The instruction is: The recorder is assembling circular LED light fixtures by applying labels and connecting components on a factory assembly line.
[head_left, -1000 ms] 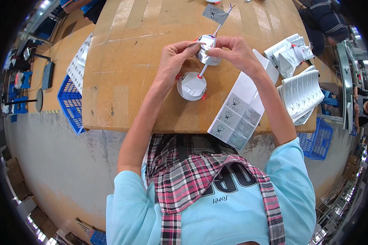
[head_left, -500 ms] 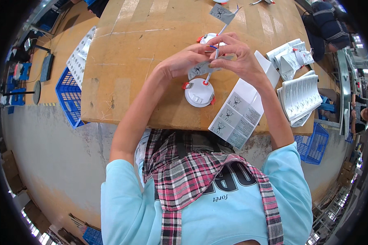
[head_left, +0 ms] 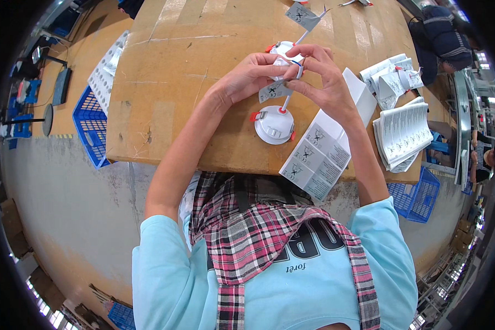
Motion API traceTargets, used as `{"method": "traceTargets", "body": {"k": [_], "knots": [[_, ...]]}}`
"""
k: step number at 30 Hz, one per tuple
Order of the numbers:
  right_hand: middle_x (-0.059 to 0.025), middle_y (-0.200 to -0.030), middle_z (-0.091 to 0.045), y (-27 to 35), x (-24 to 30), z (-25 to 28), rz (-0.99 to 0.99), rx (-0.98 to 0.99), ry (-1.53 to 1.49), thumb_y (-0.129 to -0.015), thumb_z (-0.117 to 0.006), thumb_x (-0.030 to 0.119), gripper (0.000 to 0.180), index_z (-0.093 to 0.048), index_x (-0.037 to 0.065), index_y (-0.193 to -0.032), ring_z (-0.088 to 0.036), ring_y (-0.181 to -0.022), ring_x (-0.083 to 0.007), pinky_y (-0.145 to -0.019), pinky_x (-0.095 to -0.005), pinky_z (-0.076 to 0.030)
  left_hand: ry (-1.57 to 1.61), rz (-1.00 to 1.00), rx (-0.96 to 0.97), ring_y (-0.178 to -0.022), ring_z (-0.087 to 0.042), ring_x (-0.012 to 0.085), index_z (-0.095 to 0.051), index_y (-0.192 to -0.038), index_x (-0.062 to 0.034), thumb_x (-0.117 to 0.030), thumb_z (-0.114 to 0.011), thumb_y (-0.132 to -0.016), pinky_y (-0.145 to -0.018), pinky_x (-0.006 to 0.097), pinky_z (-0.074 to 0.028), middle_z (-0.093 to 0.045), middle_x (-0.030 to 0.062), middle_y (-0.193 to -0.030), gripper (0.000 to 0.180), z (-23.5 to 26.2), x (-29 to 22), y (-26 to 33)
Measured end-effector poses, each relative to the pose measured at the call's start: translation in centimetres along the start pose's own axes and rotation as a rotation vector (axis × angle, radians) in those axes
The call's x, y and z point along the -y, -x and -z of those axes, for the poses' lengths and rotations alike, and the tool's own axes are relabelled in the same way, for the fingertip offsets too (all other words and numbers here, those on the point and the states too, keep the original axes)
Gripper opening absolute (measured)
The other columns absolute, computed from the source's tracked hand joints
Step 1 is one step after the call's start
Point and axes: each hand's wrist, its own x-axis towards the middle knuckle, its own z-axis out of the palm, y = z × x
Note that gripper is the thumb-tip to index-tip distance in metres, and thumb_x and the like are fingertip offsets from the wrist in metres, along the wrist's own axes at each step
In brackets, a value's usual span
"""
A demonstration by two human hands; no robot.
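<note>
Downlight [head_left: 274, 124], round and white with orange spring clips at its sides, lies face down on the cardboard-covered table [head_left: 170, 82], just below my two hands. A thin white cord [head_left: 285, 103] rises from its back into my grip. My left hand [head_left: 248, 76] has its fingers curled together around a small folded paper tag [head_left: 273, 91] and the cord, pinching them against the thumb. My right hand [head_left: 320, 80] meets it from the other side, thumb and forefinger pressed together on the same cord near a bit of blue wire, the other fingers bent loosely over the top. Behind my hands I see a second white fitting [head_left: 285, 49], partly hidden by my fingers. To the right of the downlight a long white box [head_left: 327, 146] with printed squares lies slanted near the table's near edge, and further right sits a stack of folded leaflets [head_left: 404, 132]. Left of the table a blue plastic crate [head_left: 91, 124] stands on the grey floor.
</note>
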Motion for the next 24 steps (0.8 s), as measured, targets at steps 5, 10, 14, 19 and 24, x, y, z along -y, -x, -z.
{"method": "traceTargets", "body": {"k": [5, 10, 14, 19, 24], "knots": [[-0.0032, -0.108, -0.053, 0.6, -0.1, -0.3, -0.063, -0.078, -0.006, -0.075, -0.075, 0.017, 0.019, -0.066, 0.004, -0.087, -0.045, -0.107, -0.0210, -0.085, -0.0297, -0.047, -0.015, -0.044, -0.119, -0.087, -0.062, 0.0100, -0.065, -0.104, -0.0032, -0.022, -0.067, -0.084, -0.080, 0.028, -0.051, -0.066, 0.0041, -0.097, 0.027, -0.3, 0.4, 0.4], [-0.0036, -0.107, -0.053, 0.2, -0.4, 0.0, -0.006, -0.049, 0.019, -0.076, -0.074, 0.019, 0.021, -0.066, 0.002, -0.087, -0.045, -0.106, -0.0217, -0.086, -0.0314, -0.046, -0.121, -0.004, -0.153, -0.090, -0.062, 0.0126, -0.062, -0.109, -0.0007, -0.019, -0.065, -0.085, -0.083, 0.029, -0.051, -0.065, 0.0064, -0.100, 0.030, -0.7, 0.3, 0.6], [-0.0035, -0.106, -0.054, -0.7, 0.5, 1.4, 0.099, 0.038, 0.128, -0.076, -0.073, 0.019, 0.021, -0.065, 0.003, -0.086, -0.045, -0.106, -0.0223, -0.089, -0.0337, -0.044, -0.106, -0.082, -0.210, -0.092, -0.062, 0.0127, -0.061, -0.109, 0.0001, -0.020, -0.063, -0.087, -0.085, 0.028, -0.050, -0.065, 0.0074, -0.101, 0.030, -1.5, 0.0, 0.6], [-0.0046, -0.091, -0.059, -1.1, 0.6, 2.4, 0.138, 0.149, 0.345, -0.076, -0.071, 0.021, 0.018, -0.065, 0.004, -0.081, -0.050, -0.100, -0.0236, -0.087, -0.0347, -0.043, -0.310, -0.297, -0.412, -0.091, -0.061, 0.0112, -0.062, -0.106, 0.0007, -0.023, -0.058, -0.090, -0.083, 0.026, -0.047, -0.065, 0.0079, -0.100, 0.029, -1.9, -1.7, 1.8], [-0.0037, -0.084, -0.059, -1.1, 0.8, 2.1, 0.101, 0.119, 0.347, -0.074, -0.071, 0.020, 0.017, -0.065, 0.005, -0.080, -0.053, -0.091, -0.0230, -0.083, -0.0364, -0.044, -0.537, -0.072, -0.368, -0.083, -0.060, 0.0092, -0.064, -0.094, -0.0024, -0.023, -0.068, -0.083, -0.078, 0.024, -0.046, -0.065, 0.0045, -0.089, 0.024, -5.0, -3.2, 1.9]]}}
